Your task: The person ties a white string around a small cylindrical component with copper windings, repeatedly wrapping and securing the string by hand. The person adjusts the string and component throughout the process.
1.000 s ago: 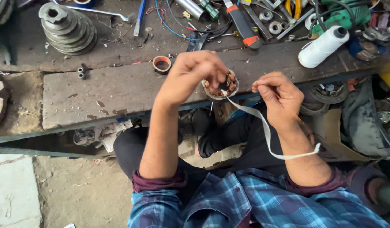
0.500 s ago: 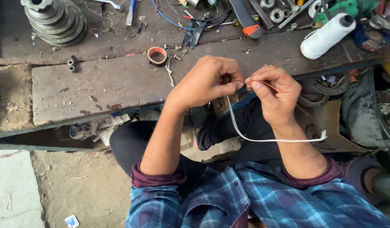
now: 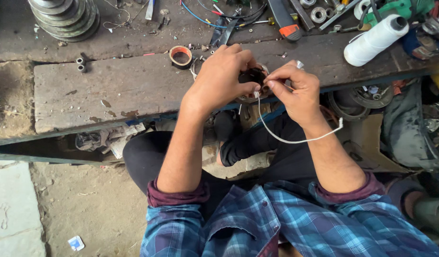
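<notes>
Gripping one small dark round part (image 3: 252,78) at the desk's (image 3: 110,90) near edge, the left hand (image 3: 222,78) curls shut around it; the right hand (image 3: 295,88) pinches one flat white strip (image 3: 295,139) at the part. The strip looks smooth and limp; its long axis drops from the part, then curves right. Left of the part lies one tape roll (image 3: 181,56); right, one white thread cone (image 3: 375,40) of wound thread. Far left is one stack of ribbed metal pulleys (image 3: 65,16).
</notes>
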